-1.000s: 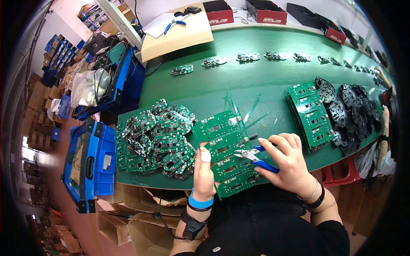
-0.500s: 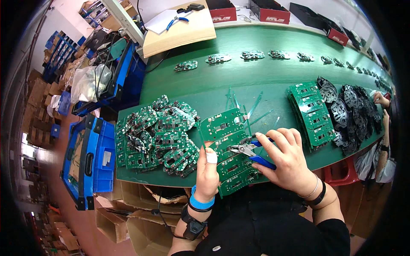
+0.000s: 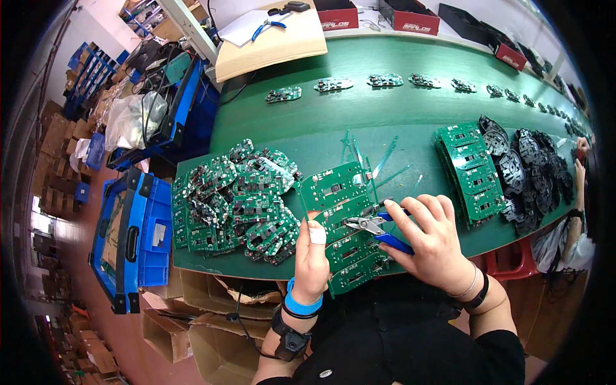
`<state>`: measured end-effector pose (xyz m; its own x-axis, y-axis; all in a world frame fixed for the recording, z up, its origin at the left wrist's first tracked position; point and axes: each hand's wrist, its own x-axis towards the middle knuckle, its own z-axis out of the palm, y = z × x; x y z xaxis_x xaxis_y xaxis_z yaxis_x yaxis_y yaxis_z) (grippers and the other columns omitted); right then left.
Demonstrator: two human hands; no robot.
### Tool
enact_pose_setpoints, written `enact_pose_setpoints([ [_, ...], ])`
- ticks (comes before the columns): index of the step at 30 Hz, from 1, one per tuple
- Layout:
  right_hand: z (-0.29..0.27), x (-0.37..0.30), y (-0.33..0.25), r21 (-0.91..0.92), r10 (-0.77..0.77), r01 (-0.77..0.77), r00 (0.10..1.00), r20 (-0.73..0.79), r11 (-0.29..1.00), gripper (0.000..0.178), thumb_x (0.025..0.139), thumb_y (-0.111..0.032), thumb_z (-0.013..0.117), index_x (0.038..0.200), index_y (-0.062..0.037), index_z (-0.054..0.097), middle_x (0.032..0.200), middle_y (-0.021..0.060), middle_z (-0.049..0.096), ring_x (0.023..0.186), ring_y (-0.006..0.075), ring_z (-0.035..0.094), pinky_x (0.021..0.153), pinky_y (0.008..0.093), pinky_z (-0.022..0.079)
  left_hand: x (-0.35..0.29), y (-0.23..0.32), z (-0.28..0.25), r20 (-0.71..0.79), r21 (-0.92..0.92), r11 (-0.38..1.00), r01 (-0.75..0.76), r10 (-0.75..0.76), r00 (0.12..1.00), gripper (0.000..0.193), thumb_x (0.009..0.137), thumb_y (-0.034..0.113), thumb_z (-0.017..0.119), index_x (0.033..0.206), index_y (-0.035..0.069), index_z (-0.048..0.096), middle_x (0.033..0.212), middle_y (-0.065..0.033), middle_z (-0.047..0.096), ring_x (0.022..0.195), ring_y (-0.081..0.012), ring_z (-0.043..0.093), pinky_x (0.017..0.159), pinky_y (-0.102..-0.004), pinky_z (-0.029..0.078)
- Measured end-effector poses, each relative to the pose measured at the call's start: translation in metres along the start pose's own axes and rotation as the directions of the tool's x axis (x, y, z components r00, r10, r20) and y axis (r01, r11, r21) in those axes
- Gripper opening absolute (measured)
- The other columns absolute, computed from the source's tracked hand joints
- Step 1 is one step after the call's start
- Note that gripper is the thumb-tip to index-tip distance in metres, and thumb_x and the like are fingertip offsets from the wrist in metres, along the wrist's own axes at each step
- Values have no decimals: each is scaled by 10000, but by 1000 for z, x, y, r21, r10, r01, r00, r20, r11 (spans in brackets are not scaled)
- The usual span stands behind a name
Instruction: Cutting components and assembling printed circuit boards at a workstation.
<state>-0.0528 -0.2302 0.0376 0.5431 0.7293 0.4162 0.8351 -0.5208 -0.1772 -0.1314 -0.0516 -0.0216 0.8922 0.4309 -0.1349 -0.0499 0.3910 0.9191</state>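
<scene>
My left hand [image 3: 312, 258] grips the left edge of a green circuit board panel [image 3: 350, 248], thumb on top, with the panel tilted over the table's front edge. A white wrap covers part of the thumb. In my right hand [image 3: 428, 239] is a pair of blue-handled cutting pliers [image 3: 393, 242]. Their metal jaws lie on the panel's middle, at a seam between two boards; whether the jaws touch each other is too small to tell. Thin green board strips [image 3: 386, 156] lie just beyond the panel.
A heap of separated circuit boards [image 3: 244, 199] lies left, a stack of uncut panels [image 3: 470, 170] right, beside black plastic housings [image 3: 527, 170]. Single boards [image 3: 385, 79] line the green table [image 3: 256, 131]. Another person's hand [image 3: 582, 149] shows far right. Blue crates [image 3: 154, 237] stand left.
The view has shifted slightly. Both hands, the panel and the pliers keep nearly the same places. The other person's hand at the far right has moved.
</scene>
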Motion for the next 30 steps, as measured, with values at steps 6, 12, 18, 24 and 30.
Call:
enact_pose_setpoints([
  [6, 6, -3, 4, 33, -49, 49, 999, 14, 998, 524, 671, -258, 699, 1116, -35, 535, 939, 72, 519, 806, 228, 484, 722, 350, 359, 1, 3, -1, 31, 51, 999, -14, 13, 999, 376, 985, 268, 329, 1243, 6, 407, 1161, -82, 501, 1057, -139, 467, 929, -253, 360],
  [12, 5, -5, 8, 207, 60, -23, 983, -175, 978, 494, 625, -191, 743, 1053, -15, 571, 888, 87, 537, 738, 244, 493, 660, 352, 378, 2, 12, -1, 130, -271, 951, 148, -116, 985, 394, 979, 328, 308, 1255, 56, 379, 1166, -125, 511, 1067, -221, 529, 879, -410, 475],
  [18, 4, -12, 22, 146, 162, -144, 979, -120, 979, 468, 616, -197, 749, 1023, -30, 587, 875, 87, 547, 761, 249, 495, 675, 350, 383, 12, 1, -16, 353, -668, 604, 435, -258, 899, 513, 958, 408, 292, 1353, 83, 312, 1348, -241, 347, 990, -325, 577, 751, -436, 545],
  [24, 11, -10, 17, 132, 120, -108, 989, -87, 985, 480, 637, -222, 735, 1047, -35, 571, 887, 78, 541, 783, 238, 497, 690, 350, 377, 14, -6, -12, 541, -761, 388, 520, -60, 839, 531, 950, 431, 289, 1368, 104, 304, 1407, -253, 235, 1041, -300, 550, 778, -438, 525],
  [30, 10, -12, 18, 129, 145, -133, 986, -81, 983, 524, 629, -235, 739, 1081, -39, 561, 946, 89, 526, 856, 256, 488, 753, 367, 367, 13, 1, -5, 426, -739, 506, 444, -159, 891, 500, 954, 427, 266, 1324, 104, 364, 1358, -296, 287, 928, -333, 610, 629, -401, 568],
])
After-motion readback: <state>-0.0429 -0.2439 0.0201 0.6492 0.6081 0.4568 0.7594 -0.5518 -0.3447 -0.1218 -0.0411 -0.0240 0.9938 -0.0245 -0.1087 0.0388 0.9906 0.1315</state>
